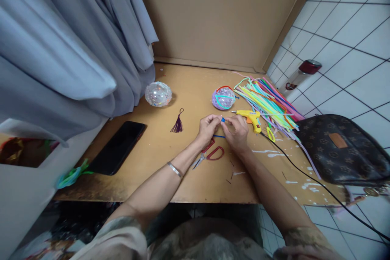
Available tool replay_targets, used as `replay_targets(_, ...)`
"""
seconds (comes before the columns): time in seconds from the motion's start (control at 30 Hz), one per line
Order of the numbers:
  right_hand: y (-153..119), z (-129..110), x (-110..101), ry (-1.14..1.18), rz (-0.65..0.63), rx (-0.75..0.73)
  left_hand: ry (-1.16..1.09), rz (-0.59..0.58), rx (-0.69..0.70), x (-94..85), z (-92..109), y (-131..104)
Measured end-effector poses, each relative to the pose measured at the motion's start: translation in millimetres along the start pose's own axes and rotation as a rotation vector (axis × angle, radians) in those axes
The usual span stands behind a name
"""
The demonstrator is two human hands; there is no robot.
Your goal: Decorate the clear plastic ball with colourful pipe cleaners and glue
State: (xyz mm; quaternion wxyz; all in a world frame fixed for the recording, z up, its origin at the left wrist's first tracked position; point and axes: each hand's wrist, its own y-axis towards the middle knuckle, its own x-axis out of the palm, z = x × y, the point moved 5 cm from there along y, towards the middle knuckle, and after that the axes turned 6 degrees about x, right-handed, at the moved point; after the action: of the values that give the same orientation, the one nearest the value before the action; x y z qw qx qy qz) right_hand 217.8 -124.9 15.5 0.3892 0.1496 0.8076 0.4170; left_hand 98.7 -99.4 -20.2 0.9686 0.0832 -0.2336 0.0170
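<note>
A small blue piece point(223, 120), seemingly a curled pipe cleaner, is pinched between the fingertips of my left hand point(209, 127) and my right hand point(237, 129). Another blue strip point(219, 136) shows on the table just below them. Red-handled scissors point(215, 153) lie under my left wrist with the blades pointing down-left. Beyond my hands sits a clear ball wrapped in coloured pipe cleaners point(224, 98). Right beside my right hand is a yellow glue gun point(251, 118), its nozzle pointing left. A dark purple tassel point(177, 122) lies to the left of my hands.
A second clear ball point(158, 94) stands at the back left, near a grey curtain point(122, 48). A black phone point(118, 148) lies at left. To the right are a pile of pipe cleaners point(268, 101), a brown patterned bag point(341, 150), a bottle point(297, 79) and a black cord point(304, 166).
</note>
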Motion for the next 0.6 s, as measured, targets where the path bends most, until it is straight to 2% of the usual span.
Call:
replay_targets(0.13,0.2,-2.4,-1.1,0.001,0.022,-0.025,-0.029,-0.014,-0.007,0.8,-0.3,0.3)
replay_targets(0.4,-0.2,0.7,1.3,0.04,-0.001,0.023,-0.055,-0.027,-0.059,1.1,-6.6,1.1)
replay_targets(0.6,-1.4,-0.7,2.0,0.022,-0.001,-0.004,0.002,0.018,-0.003,0.0,-1.2,0.1)
